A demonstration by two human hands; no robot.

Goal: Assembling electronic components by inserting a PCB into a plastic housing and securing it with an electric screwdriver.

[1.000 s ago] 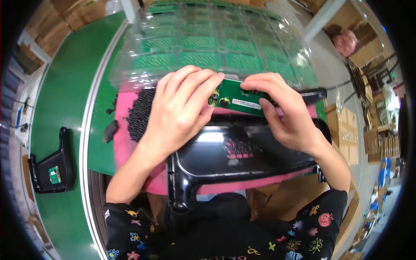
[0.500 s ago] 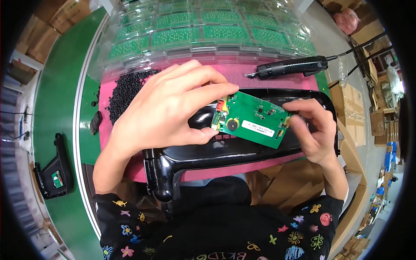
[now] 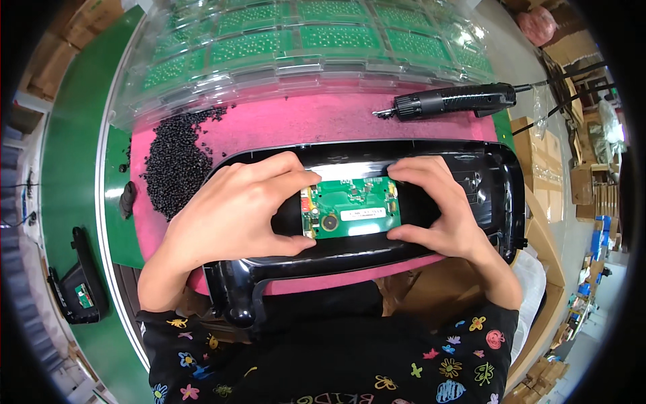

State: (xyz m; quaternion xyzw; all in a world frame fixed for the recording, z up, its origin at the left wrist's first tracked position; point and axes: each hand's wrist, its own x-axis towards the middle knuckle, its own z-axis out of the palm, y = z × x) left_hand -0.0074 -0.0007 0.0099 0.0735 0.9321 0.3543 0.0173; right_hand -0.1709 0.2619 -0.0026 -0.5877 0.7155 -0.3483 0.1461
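Observation:
A green circuit board (image 3: 360, 197) with a white label and a round black part lies level over a glossy black plastic housing (image 3: 404, 246). My left hand (image 3: 245, 205) grips its left end between thumb and fingers, beside red and yellow parts. At the right end, my right hand (image 3: 437, 209) pinches the two corners with thumb and fingers. Whether the board rests on the housing or hovers just over it, I cannot tell. The housing lies hollow side up on a pink mat (image 3: 269, 111).
A black electric screwdriver (image 3: 454, 102) lies at the back right, its cable running right. Clear trays of green boards (image 3: 336, 40) stand at the back. Loose small black screws (image 3: 178, 151) are heaped at left. Another black housing (image 3: 81, 279) sits on the green table (image 3: 74, 168).
The circuit board has gone from tilted to level and moved lower over the housing. My right hand has closed on its right end; my left hand keeps hold of the other end.

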